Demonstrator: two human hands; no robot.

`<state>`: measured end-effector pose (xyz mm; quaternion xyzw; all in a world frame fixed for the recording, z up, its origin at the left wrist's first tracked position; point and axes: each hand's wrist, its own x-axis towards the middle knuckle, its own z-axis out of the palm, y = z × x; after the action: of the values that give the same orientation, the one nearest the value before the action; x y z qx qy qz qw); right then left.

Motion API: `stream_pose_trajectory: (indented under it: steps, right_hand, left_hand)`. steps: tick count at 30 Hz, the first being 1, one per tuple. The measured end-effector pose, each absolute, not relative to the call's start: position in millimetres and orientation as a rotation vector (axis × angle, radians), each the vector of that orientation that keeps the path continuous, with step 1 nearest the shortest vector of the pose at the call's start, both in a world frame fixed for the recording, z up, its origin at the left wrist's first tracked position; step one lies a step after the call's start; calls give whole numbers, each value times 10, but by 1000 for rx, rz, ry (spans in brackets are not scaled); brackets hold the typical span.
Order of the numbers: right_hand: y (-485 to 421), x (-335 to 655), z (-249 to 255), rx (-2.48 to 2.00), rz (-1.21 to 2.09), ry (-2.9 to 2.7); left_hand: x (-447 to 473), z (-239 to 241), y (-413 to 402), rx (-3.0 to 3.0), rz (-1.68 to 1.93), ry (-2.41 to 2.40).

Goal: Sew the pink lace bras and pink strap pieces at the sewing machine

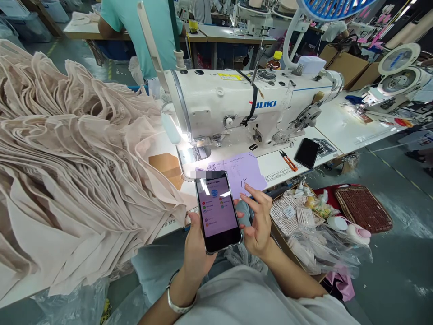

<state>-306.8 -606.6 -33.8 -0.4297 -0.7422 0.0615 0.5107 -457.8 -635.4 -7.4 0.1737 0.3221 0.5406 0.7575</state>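
Observation:
A smartphone with a lit screen of small coloured icons rests in my left hand, its thumb along the near left edge. My right hand hovers just right of the phone, fingers apart and bent, holding nothing. Beyond the phone a purple paper sheet with a printed code and handwriting lies on the table, partly covered by the phone. Behind it stands a white sewing machine, its lamp shining on the needle plate.
Stacked beige fabric pieces fill the table's left side. Orange thread snips and a dark phone lie to the right. Below sits a box of striped fabric and plastic bags. A co-worker in a teal shirt sits beyond.

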Motion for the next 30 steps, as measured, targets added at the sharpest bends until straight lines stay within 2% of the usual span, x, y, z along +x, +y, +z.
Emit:
stream_pose_trajectory:
  steps: [9,30]
  right_hand:
    - [-6066,-3057,-330,-1026,150,-1802]
    - [-6019,-3006,-340,-1041,76,-1822]
  left_hand:
    - [-4566,-252,-6316,370,1200,729]
    - [-4557,-339,-6320,339,1233,739]
